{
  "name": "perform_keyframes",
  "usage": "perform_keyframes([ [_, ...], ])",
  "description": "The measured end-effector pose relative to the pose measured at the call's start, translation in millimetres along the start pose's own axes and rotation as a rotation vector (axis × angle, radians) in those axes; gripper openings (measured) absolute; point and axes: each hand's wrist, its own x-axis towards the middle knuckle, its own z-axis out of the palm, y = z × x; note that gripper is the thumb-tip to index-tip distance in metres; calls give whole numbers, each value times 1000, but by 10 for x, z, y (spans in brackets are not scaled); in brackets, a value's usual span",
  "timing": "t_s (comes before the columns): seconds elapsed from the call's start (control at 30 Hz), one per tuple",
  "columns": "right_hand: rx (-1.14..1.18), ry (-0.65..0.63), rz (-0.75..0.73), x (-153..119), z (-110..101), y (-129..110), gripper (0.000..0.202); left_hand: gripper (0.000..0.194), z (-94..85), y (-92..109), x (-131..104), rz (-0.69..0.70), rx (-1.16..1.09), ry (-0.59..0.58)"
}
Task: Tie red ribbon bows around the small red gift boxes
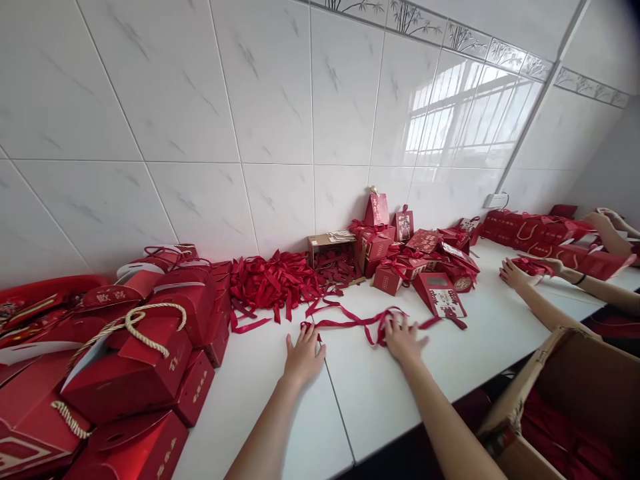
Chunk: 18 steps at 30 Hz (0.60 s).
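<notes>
My left hand [304,353] lies palm down on the white table, fingers spread, with its fingertips at the end of a long red ribbon [345,323]. To its right, my right hand [403,339] rests over a loose tangle of the same ribbon, fingers apart and flat. What lies under the right palm is hidden. Behind the hands sits a heap of cut red ribbons [275,283], next to a small open cardboard box [334,259] holding dark red pieces. Several small red gift boxes [387,277] are piled just beyond my right hand.
Red gift boxes with rope handles [145,353] are stacked at the left. A large cardboard carton [540,373] with red contents stands at the lower right. Co-workers' hands [517,272] handle a red item farther right, near more red boxes [530,230]. A tiled wall runs behind.
</notes>
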Motion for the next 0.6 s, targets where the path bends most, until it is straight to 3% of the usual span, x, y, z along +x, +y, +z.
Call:
perform_keyframes([
  [0.17, 49, -90, -381, -29, 304, -1023, 63, 58, 13, 51, 12, -1, -1, 25],
  [0.27, 140, -153, -578, -179, 426, -1351, 51, 59, -12, 53, -10, 9, -14, 43],
  [0.43, 414, -222, -673, -286, 428, -1297, 37, 55, -35, 38, -32, 14, -43, 63],
  [0.6, 878, -276, -521, -369, 391, -1205, 31, 55, -7, 6, -2, -2, -86, 102],
])
